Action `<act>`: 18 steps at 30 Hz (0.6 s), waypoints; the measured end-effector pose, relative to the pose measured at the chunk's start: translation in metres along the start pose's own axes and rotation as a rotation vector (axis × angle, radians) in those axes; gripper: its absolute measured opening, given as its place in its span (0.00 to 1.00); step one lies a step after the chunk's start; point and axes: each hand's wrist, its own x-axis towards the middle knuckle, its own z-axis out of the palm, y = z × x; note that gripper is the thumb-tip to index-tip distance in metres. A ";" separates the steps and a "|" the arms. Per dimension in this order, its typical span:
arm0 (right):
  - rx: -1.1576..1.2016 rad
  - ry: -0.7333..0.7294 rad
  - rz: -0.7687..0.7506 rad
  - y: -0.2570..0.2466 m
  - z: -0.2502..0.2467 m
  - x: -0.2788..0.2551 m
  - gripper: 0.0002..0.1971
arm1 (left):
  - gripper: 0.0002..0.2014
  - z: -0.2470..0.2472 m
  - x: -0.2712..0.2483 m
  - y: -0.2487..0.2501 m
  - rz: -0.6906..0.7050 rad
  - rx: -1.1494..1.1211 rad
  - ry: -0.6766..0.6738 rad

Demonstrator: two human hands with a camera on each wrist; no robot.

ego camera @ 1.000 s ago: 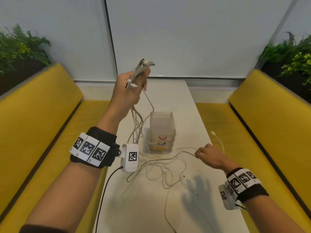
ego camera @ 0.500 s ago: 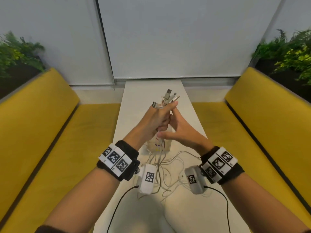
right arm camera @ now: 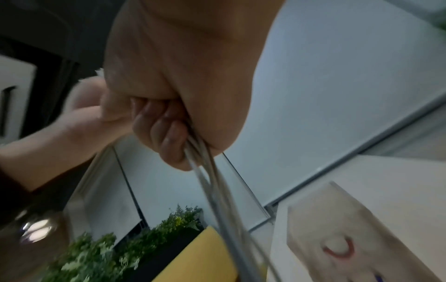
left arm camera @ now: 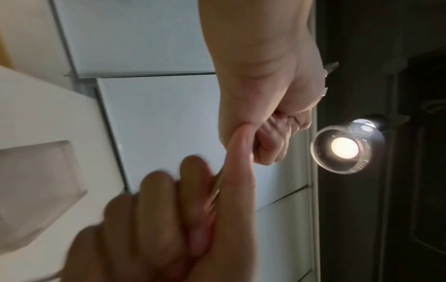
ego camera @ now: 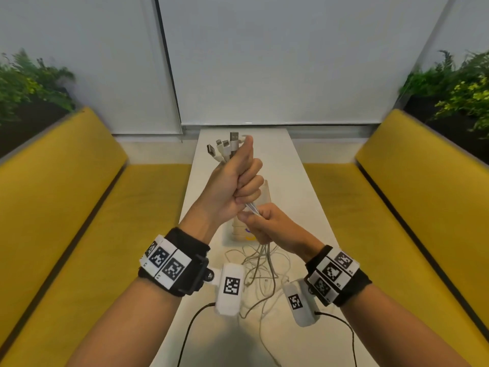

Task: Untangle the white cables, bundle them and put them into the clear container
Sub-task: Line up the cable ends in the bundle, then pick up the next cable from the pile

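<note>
My left hand [ego camera: 238,186] is raised over the table in a fist around several white cables. Their plug ends [ego camera: 225,149] stick up above the thumb. Just beneath it my right hand [ego camera: 260,225] grips the same strands [ego camera: 252,207] where they leave the left fist. In the right wrist view the cables [right arm camera: 207,171] run out from under the curled fingers [right arm camera: 169,137]. Below the hands the strands fall into a loose tangle [ego camera: 262,268] on the table. The clear container [ego camera: 265,193] stands behind the hands, mostly hidden by them, and also shows as the container [right arm camera: 350,238] and the container [left arm camera: 36,190].
The narrow white table [ego camera: 304,207] runs away from me between two yellow benches [ego camera: 79,221] [ego camera: 410,221]. Plants [ego camera: 31,88] stand behind each bench. Black camera leads [ego camera: 190,329] trail from both wrists over the near table end.
My left hand came down from high on the left to the middle. My right hand left the table's right side, joined it, and now grips the strands under the left fist.
</note>
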 end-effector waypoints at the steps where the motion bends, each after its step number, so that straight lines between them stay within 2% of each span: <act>1: -0.014 0.014 0.028 0.004 0.000 -0.003 0.27 | 0.26 0.005 -0.003 0.008 0.025 -0.036 -0.009; 4: -0.066 0.079 0.145 0.023 -0.008 -0.014 0.28 | 0.25 0.009 -0.009 0.045 0.166 -0.037 0.098; 6: -0.182 0.100 0.191 0.033 -0.015 -0.019 0.29 | 0.26 0.008 -0.014 0.064 0.265 -0.008 0.189; 9: -0.339 0.169 0.259 0.038 -0.026 -0.016 0.31 | 0.25 0.012 -0.017 0.066 0.255 0.093 0.191; 10: -0.389 0.202 0.267 0.034 -0.028 -0.016 0.32 | 0.23 0.015 -0.016 0.061 0.240 0.251 0.180; 12: -0.545 0.237 0.265 0.025 -0.034 -0.012 0.30 | 0.14 0.013 -0.015 0.051 0.252 0.846 0.143; 13: -0.664 0.230 0.262 0.020 -0.036 -0.010 0.27 | 0.13 0.012 -0.015 0.044 0.235 1.104 0.101; 14: -0.784 0.203 0.247 0.012 -0.037 -0.008 0.23 | 0.16 0.010 -0.014 0.036 0.169 1.283 0.050; 16: -0.971 0.117 0.182 -0.005 -0.037 -0.004 0.14 | 0.27 0.004 -0.012 0.017 -0.036 1.493 -0.036; 18: -1.060 0.028 0.091 -0.021 -0.037 -0.003 0.13 | 0.34 -0.003 -0.013 -0.005 -0.205 1.560 -0.113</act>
